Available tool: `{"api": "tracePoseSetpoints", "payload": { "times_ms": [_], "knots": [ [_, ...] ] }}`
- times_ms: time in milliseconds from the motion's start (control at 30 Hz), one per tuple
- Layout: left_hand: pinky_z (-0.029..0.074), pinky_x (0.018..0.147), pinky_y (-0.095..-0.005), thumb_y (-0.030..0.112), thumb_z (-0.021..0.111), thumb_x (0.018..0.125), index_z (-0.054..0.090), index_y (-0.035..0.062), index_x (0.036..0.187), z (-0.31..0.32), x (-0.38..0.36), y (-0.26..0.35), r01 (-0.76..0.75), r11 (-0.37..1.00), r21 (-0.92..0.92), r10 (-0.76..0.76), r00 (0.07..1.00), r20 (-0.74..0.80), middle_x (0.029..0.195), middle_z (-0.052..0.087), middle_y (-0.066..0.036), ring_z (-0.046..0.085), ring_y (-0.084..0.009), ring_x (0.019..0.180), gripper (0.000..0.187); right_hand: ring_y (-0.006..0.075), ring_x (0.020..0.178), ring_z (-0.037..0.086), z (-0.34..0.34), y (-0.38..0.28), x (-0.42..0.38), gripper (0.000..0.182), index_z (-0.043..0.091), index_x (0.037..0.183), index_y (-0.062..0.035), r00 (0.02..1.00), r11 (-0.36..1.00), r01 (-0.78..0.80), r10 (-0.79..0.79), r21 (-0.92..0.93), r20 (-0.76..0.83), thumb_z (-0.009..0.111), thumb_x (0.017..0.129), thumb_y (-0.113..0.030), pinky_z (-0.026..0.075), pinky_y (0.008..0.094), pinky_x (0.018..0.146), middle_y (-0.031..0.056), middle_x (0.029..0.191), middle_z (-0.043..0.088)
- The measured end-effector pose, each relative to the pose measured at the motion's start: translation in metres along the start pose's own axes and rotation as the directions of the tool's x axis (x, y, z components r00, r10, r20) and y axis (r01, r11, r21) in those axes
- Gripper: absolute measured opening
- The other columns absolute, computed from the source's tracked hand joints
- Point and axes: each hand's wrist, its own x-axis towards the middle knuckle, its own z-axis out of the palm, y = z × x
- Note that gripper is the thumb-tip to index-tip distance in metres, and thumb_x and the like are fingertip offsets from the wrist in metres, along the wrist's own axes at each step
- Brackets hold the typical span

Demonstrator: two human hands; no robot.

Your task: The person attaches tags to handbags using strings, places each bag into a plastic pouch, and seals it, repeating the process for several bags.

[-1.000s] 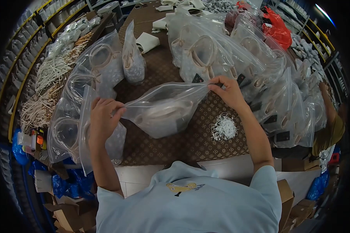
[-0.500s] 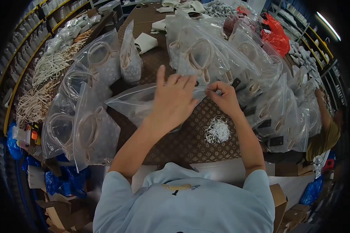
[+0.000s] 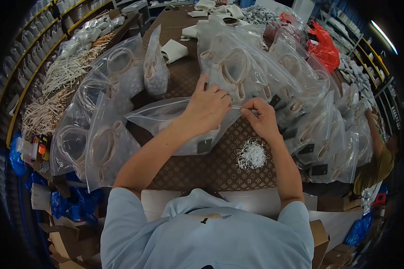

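The left hand (image 3: 207, 109) and the right hand (image 3: 264, 117) meet at the top edge of a clear plastic bag (image 3: 166, 119) that lies flat on the table (image 3: 197, 168); both pinch that edge between thumb and fingers, close together near the bag's right end; the bag holds a pale item and shows a small dark tag. The table is long and covered in a brown patterned cloth; a small heap of white strings (image 3: 251, 154) sits just beside the right wrist. Filled clear bags (image 3: 107, 148) stand stacked to the left, and a larger bank of them (image 3: 300, 89) crowds the right; a red bag (image 3: 323, 45) lies at the far right. Shelves with yellow rails (image 3: 36, 58) curve along the left wall, holding white cords (image 3: 63, 76); cardboard boxes (image 3: 332, 233) sit on the floor at lower right; another person's arm (image 3: 375, 130) shows at the right edge.
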Motion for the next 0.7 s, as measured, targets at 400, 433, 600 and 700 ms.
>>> {"api": "tracePoseSetpoints", "payload": {
  "times_ms": [400, 433, 600, 700],
  "knots": [
    [0.01, 0.107, -0.054, 0.019, 0.062, 0.077, 0.062, 0.012, 0.078, -0.073, -0.104, -0.063, 0.223, 0.962, 0.157, -0.232, 0.972, 0.038, 0.084, 0.057, 0.002, 0.05, -0.0168, 0.099, 0.007, 0.0117, 0.067, 0.056, -0.008, 0.012, -0.005, 0.01, 0.06, 0.085, -0.0005, 0.988, 0.973, -0.152, 0.149, 0.176, 0.026, 0.065, 0.078, -0.005, 0.046, 0.0253, 0.062, 0.0052, 0.076, 0.056],
    [0.01, 0.107, -0.0543, 0.018, 0.062, 0.077, 0.061, 0.0119, 0.078, -0.077, -0.111, -0.066, 0.263, 0.955, 0.141, -0.272, 0.961, 0.053, 0.084, 0.058, 0.002, 0.05, -0.0173, 0.1, 0.006, 0.0117, 0.067, 0.056, -0.009, 0.013, -0.005, 0.01, 0.06, 0.085, -0.0005, 0.988, 0.972, -0.154, 0.15, 0.177, 0.035, 0.065, 0.078, -0.005, 0.046, 0.0253, 0.062, 0.0052, 0.076, 0.056],
    [0.011, 0.107, -0.051, 0.016, 0.063, 0.077, 0.061, 0.0111, 0.079, -0.085, -0.137, -0.074, 0.393, 0.91, 0.133, -0.396, 0.918, -0.005, 0.084, 0.059, 0.0, 0.052, -0.0185, 0.098, 0.005, 0.0081, 0.064, 0.054, -0.012, 0.014, -0.003, 0.009, 0.059, 0.084, -0.0003, 0.978, 0.97, -0.206, 0.205, 0.127, 0.026, 0.064, 0.08, -0.006, 0.044, 0.0229, 0.06, 0.002, 0.074, 0.056],
    [0.017, 0.106, -0.0478, 0.015, 0.062, 0.078, 0.06, 0.0094, 0.08, -0.084, -0.146, -0.075, 0.443, 0.893, 0.085, -0.439, 0.897, -0.056, 0.086, 0.06, -0.001, 0.054, -0.0195, 0.096, 0.006, 0.007, 0.064, 0.052, -0.01, 0.013, 0.001, 0.01, 0.059, 0.084, -0.0002, 0.972, 0.966, -0.235, 0.233, 0.11, 0.035, 0.064, 0.08, -0.008, 0.043, 0.0228, 0.059, 0.0012, 0.072, 0.056]
  ]
}}
